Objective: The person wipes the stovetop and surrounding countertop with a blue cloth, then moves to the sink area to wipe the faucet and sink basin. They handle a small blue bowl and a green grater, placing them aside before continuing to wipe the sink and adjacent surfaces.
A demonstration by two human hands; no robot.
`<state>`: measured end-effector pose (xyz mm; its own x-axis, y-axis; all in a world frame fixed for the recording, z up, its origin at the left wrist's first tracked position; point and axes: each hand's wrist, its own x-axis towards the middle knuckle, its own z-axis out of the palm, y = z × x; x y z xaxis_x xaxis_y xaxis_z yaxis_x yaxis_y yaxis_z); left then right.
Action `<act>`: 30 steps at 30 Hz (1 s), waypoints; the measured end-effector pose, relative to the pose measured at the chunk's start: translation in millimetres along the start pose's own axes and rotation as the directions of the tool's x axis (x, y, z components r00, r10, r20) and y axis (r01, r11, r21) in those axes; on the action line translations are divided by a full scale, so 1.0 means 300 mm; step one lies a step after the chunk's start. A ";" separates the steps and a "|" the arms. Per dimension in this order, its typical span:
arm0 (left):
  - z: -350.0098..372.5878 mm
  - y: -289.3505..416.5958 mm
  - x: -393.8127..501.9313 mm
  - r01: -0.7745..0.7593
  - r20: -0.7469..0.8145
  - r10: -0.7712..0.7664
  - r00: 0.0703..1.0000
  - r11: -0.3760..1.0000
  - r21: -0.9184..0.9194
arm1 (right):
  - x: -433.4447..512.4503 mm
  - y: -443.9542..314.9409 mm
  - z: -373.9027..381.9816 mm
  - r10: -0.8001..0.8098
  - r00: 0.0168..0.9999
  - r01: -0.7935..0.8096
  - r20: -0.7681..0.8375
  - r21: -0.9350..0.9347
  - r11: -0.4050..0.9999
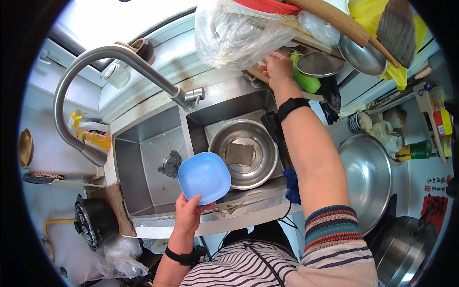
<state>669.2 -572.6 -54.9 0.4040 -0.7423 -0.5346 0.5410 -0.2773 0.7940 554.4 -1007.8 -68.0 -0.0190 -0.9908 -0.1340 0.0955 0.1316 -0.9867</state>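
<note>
My left hand (190, 211) grips the near rim of a shallow blue plastic bowl (204, 177), which hangs above the divider of a double stainless steel sink (154, 143). My right hand (278, 68) reaches to the shelf behind the right basin, beside a clear plastic bag (244, 36) and a green gourd (304, 77); its fingers are bent around something small and whitish that I cannot make out. A steel basin (265, 172) with a brown scouring pad (239, 154) in it stands in the right sink. A dark grey scrubber (172, 165) lies by the left drain.
The faucet (118, 50) arches over the left sink. A black lidded pot (96, 222) stands at the left. A large steel bowl (365, 172) and a stacked steel pot (401, 251) are at the right. A mesh strainer (320, 64) and steel ladle (362, 57) hang near my right hand.
</note>
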 end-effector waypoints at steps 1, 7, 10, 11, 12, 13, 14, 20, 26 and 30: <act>0.001 0.001 0.000 -0.003 0.011 0.003 1.000 1.000 -0.002 | -0.004 0.002 -0.008 -0.037 0.999 0.043 0.032 -0.190 0.981; -0.012 0.009 0.001 -0.005 0.044 0.006 0.999 1.000 -0.016 | -0.037 -0.049 -0.081 -0.257 0.958 0.229 0.126 -0.874 0.428; -0.022 0.002 -0.002 0.000 0.031 0.000 1.000 1.000 -0.018 | -0.055 -0.074 -0.105 -0.034 0.982 0.191 0.188 -0.959 0.208; -0.026 -0.001 -0.003 0.001 0.023 -0.001 1.000 1.000 -0.019 | -0.057 -0.078 -0.111 -0.074 0.976 0.216 0.205 -0.950 0.224; -0.030 -0.004 -0.005 -0.001 0.020 0.002 1.000 1.000 -0.025 | -0.057 -0.079 -0.117 -0.112 0.969 0.243 0.222 -0.940 0.239; -0.033 -0.005 -0.006 0.006 0.014 -0.006 1.000 1.000 -0.019 | -0.054 -0.078 -0.120 -0.128 0.963 0.261 0.235 -0.933 0.249; -0.036 -0.005 -0.006 0.009 0.016 -0.009 1.000 1.000 -0.019 | -0.049 -0.076 -0.126 -0.203 0.944 0.313 0.260 -0.901 0.300; -0.024 -0.001 -0.001 -0.008 0.012 0.009 1.000 1.000 -0.018 | -0.001 -0.058 -0.136 -0.237 0.907 0.420 0.348 -0.788 0.450; -0.004 0.005 -0.002 -0.016 0.013 0.016 1.000 1.000 -0.010 | -0.037 -0.107 -0.143 -0.205 0.903 0.305 0.377 -0.229 0.924; -0.001 0.005 0.000 -0.022 0.031 0.022 0.999 1.000 -0.010 | -0.082 -0.156 -0.162 -0.269 0.827 0.384 0.494 -0.147 0.912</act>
<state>670.2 -572.8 -54.0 0.3929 -0.7667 -0.5077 0.5396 -0.2549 0.8024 502.1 -988.0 -22.8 0.4505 -0.8701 0.1999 -0.0662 -0.2558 -0.9644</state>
